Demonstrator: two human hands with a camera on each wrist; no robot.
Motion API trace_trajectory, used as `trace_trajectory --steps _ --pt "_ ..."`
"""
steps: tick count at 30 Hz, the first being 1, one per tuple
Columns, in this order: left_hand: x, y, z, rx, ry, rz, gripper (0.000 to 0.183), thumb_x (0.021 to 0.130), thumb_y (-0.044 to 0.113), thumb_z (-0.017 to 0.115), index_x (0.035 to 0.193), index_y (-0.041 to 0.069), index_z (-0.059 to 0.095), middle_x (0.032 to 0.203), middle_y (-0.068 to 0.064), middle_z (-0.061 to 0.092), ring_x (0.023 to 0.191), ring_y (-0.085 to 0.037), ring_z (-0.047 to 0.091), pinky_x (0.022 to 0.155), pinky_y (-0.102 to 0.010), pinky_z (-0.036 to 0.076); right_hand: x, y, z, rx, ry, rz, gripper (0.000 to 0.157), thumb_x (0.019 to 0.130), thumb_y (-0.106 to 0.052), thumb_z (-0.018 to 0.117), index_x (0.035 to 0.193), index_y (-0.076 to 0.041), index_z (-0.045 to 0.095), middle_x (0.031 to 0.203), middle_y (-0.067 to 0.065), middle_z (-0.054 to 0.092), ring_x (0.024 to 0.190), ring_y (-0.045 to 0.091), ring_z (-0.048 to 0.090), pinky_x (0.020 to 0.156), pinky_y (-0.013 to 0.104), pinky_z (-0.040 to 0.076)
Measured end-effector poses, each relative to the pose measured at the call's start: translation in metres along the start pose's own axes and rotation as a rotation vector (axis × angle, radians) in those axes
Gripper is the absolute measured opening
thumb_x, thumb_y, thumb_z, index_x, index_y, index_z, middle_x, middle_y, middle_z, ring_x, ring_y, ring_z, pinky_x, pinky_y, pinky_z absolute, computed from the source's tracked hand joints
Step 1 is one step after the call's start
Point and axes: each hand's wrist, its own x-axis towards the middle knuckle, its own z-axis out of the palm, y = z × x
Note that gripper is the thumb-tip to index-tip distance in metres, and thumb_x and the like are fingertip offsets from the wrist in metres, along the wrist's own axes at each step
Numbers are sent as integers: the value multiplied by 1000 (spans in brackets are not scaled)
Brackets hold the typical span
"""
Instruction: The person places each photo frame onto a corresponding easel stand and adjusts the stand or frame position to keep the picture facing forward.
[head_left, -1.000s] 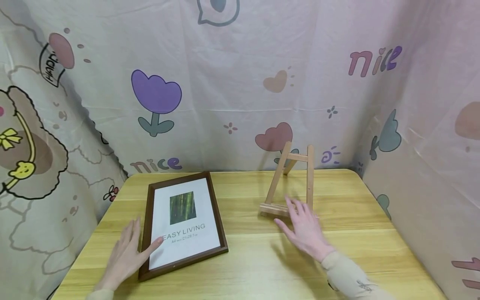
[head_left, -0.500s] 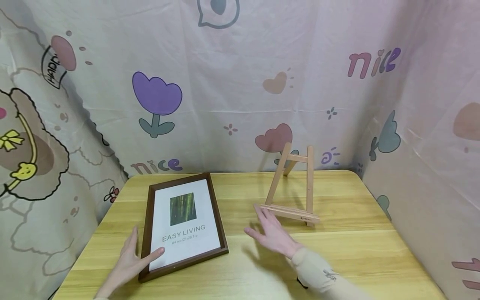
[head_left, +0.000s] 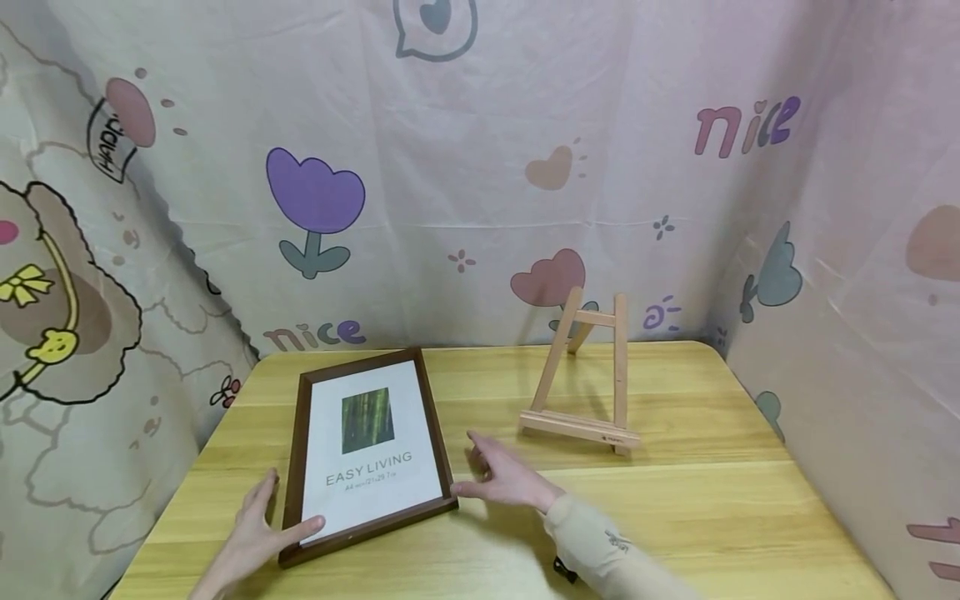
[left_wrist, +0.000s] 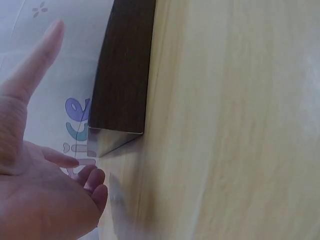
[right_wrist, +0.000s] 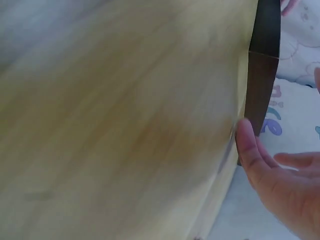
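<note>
A dark brown picture frame [head_left: 375, 446], holding a white sheet with a small green forest picture and "EASY LIVING" on it, lies flat on the left of the table. At its lower left corner is my left hand [head_left: 255, 533], thumb stretched over the border and fingers along the outer side. My right hand [head_left: 510, 479] has come to the frame's lower right corner, thumb tip right at the border, fingers extended. The left wrist view shows the frame's side [left_wrist: 125, 65] beside the spread thumb; in the right wrist view, fingertips [right_wrist: 246, 135] are close to the frame's edge.
A small wooden easel [head_left: 577, 427] stands on the right of the wood-grain table [head_left: 697, 500], its ledge facing me. Behind and at both sides hangs a printed cloth [head_left: 450, 167] with flowers and "nice" lettering.
My right hand has moved left from the easel's ledge to the frame's right side, uncovering the ledge. My left hand has shifted slightly down along the frame's left edge. Frame and easel stay in place.
</note>
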Motion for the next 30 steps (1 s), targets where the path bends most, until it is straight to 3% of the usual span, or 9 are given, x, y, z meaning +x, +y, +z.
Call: trace_trajectory --steps 7,12,17,20,24,30 --pt "2 -6 2 -107 -46 -4 125 87 46 75 155 -10 -15 155 -46 -3 139 -64 18 110 -74 32 14 -2 8 77 -69 11 101 83 -34 83 154 8 26 123 16 62 95 16 61 85 23 54" --pt "2 -10 2 -114 -67 -8 126 86 47 76 155 -12 -11 153 -47 -1 138 -64 20 108 -73 35 21 -5 11 72 -119 46 102 80 -29 85 155 7 27 123 14 61 92 12 59 82 19 52" --pt "0 -13 3 -97 -95 36 123 84 42 79 156 -10 -7 153 -47 -1 137 -68 17 105 -78 34 27 -7 14 32 -152 38 85 78 -27 87 145 2 45 110 8 62 88 12 55 76 19 50" --pt "-1 -15 4 -102 -112 46 123 84 40 80 157 -7 -6 153 -46 -2 137 -69 14 104 -79 33 28 -10 17 -18 -154 67 89 76 -31 89 146 1 45 117 9 62 98 16 58 85 25 53" --pt "0 -16 5 -115 -119 46 123 83 39 81 158 -7 -5 154 -45 -4 138 -68 12 106 -79 30 28 -13 20 -53 -154 129 108 74 -35 90 156 0 30 136 15 55 117 24 58 103 38 53" --pt "1 -15 4 -110 -121 43 123 83 38 82 157 -9 -4 154 -45 -4 138 -68 11 107 -81 25 30 -18 22 -65 -159 159 109 73 -32 91 157 1 28 151 23 46 133 36 53 112 47 47"
